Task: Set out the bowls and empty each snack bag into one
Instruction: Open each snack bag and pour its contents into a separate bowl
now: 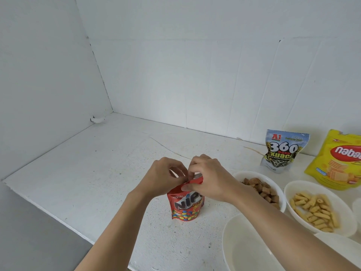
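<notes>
A red Nips candy bag [184,207] stands upright on the white counter [97,173]. My left hand [163,177] and my right hand [209,178] both pinch its top edge, one at each side. To the right, one white bowl [273,184] holds brown square snacks and another white bowl [345,218] holds yellow tube snacks. An empty white bowl [246,249] sits at the front, partly under my right forearm. A blue-and-white 360 seed bag [281,151] and a yellow Nabati wafer bag [338,163] stand behind the bowls.
White walls close in the counter at the back and left. The counter's front edge runs diagonally at the lower left. Part of another white bowl [357,208] shows at the right edge of the frame.
</notes>
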